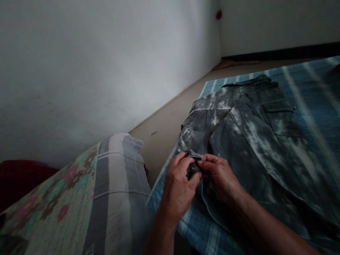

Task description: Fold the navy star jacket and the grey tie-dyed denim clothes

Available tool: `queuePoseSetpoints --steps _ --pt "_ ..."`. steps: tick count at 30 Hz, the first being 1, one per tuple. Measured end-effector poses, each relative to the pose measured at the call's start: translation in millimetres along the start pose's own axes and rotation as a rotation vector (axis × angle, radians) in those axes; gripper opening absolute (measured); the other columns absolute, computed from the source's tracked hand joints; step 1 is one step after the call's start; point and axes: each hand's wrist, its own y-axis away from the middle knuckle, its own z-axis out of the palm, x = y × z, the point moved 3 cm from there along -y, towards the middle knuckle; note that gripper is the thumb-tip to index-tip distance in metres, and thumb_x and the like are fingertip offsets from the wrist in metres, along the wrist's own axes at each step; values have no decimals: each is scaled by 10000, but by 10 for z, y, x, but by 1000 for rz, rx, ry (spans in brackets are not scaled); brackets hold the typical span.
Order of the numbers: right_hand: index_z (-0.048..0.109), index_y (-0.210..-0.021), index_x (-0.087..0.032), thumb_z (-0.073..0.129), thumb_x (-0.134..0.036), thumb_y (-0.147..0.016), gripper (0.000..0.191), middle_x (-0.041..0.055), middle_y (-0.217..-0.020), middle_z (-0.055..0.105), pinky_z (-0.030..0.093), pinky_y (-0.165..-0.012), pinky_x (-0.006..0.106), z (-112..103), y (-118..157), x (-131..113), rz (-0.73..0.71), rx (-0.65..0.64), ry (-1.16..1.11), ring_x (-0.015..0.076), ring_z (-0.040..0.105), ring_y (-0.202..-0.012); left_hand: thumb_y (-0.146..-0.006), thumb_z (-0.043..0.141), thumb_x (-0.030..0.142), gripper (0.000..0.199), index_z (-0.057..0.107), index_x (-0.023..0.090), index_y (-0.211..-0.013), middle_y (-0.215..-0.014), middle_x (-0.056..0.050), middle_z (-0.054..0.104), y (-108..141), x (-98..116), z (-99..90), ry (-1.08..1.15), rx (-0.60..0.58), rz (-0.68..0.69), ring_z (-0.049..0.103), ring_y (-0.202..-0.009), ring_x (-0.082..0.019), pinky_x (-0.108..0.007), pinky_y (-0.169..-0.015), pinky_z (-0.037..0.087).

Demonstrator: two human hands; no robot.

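A dark grey-green shirt or jacket [255, 131] with pale blotches lies spread on a blue striped cloth, its flapped pocket on the right. At the garment's near left edge, my left hand [178, 180] pinches a small bunched part of the fabric, which looks like a cuff [194, 154]. My right hand [216, 171] grips the same piece from the other side, thumb and fingers closed on it. The fingertips of both hands nearly meet there. What lies between the fingers is partly hidden.
The blue striped cloth [305, 95] covers a flat surface with its corner toward me. On the left is a folded quilt or bedding [117, 191] with flowers and grey stripes, beside something dark red [25, 179]. A pale wall [106, 63] rises behind a strip of floor [170, 117].
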Motion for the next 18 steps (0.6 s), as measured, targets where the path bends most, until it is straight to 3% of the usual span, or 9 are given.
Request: queuePoseSetpoints --steps 18 --pt "657 -682 -154 783 -325 -545 252 12 -646 630 409 -508 220 7 12 0 13 -26 2 113 545 -549 -687 701 72 237 625 188 -878 -1207 -116 608 55 -4 -43 19 -43 -56 589 -1131 -245 -423 -986 482"
